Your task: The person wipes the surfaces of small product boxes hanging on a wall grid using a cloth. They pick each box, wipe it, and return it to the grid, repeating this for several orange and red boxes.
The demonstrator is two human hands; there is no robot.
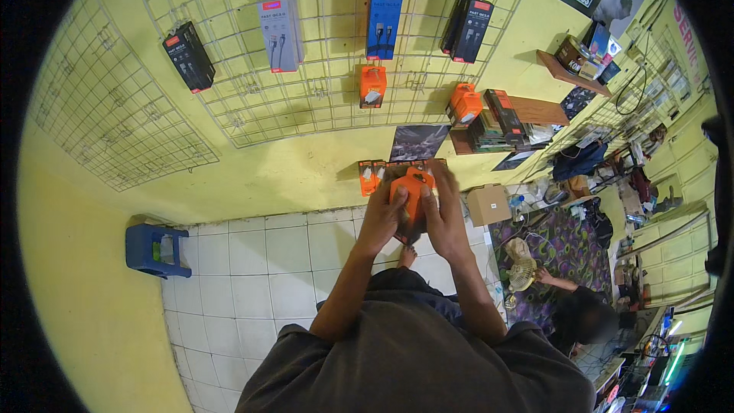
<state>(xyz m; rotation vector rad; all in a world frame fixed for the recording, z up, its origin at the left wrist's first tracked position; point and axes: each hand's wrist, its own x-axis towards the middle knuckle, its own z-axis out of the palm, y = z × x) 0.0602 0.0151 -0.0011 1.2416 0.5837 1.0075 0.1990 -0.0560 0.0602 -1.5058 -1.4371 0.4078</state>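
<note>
Between my two hands is an orange-and-black charger box [410,192] with a hang tab at its top, held upright in front of my chest. My left hand [379,219] grips its left side, thumb across the orange face. On the other side my right hand [444,221] has its thumb against the box; its raised fingers are blurred. Whether more than one box is in the grip cannot be told. Beyond my hands, several similar orange boxes [367,179] stand in a row by the wall, partly hidden.
A wire grid panel [338,23] on the yellow wall carries hanging cable boxes [384,22] and orange charger boxes [373,86]. Wooden shelves [533,109] jut out at right. A cardboard box [488,205], a blue stool [155,249] and a seated person [585,312] handling a fan [522,273] are around me.
</note>
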